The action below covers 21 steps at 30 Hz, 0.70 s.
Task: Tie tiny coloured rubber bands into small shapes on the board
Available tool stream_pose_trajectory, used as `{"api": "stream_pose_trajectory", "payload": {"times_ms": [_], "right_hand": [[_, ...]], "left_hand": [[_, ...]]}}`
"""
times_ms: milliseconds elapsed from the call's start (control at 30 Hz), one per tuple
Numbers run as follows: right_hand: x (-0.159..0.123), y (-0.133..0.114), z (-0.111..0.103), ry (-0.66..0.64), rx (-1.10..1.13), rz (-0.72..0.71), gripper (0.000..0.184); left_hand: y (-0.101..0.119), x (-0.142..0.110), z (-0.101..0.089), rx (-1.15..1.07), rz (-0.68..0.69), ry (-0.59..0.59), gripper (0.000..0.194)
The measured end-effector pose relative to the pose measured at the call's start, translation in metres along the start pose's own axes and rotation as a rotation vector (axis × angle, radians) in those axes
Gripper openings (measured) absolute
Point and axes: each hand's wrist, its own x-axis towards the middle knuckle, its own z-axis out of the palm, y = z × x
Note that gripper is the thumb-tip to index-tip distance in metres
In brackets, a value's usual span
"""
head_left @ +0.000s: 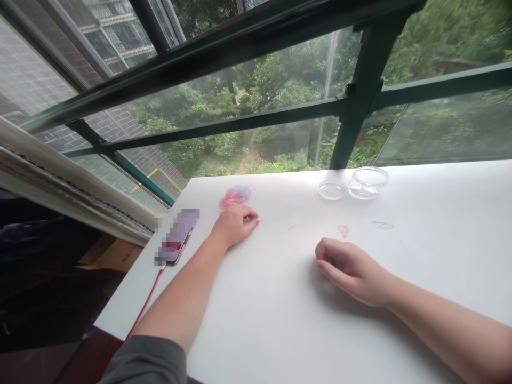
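1 phone [181, 234], red cable [148, 302], perhaps cardboard [116, 255].

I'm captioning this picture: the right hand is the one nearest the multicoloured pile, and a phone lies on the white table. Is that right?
Not quite: the head view shows the left hand is nearest the multicoloured pile; the right hand is farther off. A phone does lie on the white table.

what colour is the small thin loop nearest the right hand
The small thin loop is pink; the head view shows it best.
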Motion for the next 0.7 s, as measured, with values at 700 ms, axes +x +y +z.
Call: {"api": "stream_pose_trajectory", "payload": {"times_ms": [700], "right_hand": [[0.0, -0.003, 0.0, 0.005, -0.044, 0.001, 0.013]], "left_hand": [[0.005, 0.003, 0.01, -0.064, 0.035, -0.007, 0.014]]}}
